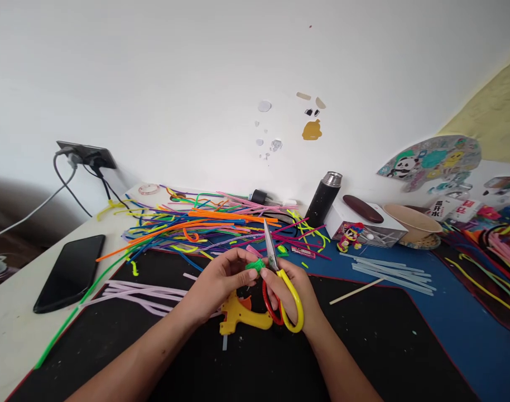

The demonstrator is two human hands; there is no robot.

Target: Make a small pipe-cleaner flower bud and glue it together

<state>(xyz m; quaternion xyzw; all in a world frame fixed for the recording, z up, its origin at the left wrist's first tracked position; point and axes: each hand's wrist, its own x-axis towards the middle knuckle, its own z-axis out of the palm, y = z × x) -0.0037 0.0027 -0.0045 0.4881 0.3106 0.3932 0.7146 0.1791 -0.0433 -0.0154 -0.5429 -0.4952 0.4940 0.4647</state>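
Between the fingertips of my left hand (218, 282) is a small, bunched green fuzzy piece (254, 266), apparently bent pipe cleaner. My right hand (296, 286) is closed round scissors (298, 308) with one yellow and one red handle; their blades point up and away from me and look closed. The thumb of the right hand also meets the green piece, so both hands touch it. Just below the hands a yellow glue gun (249, 319) lies on the black mat (221, 374), a translucent stick showing at its near end.
Behind the hands spreads a tangle of coloured pipe cleaners (221, 215). Lilac ones (144, 296) lie left, near a black phone (71, 273). At right are glue sticks (393, 273), a wooden stick (356, 291), a black flask (323, 200), a small figurine (349, 237) and a white box (366, 226).
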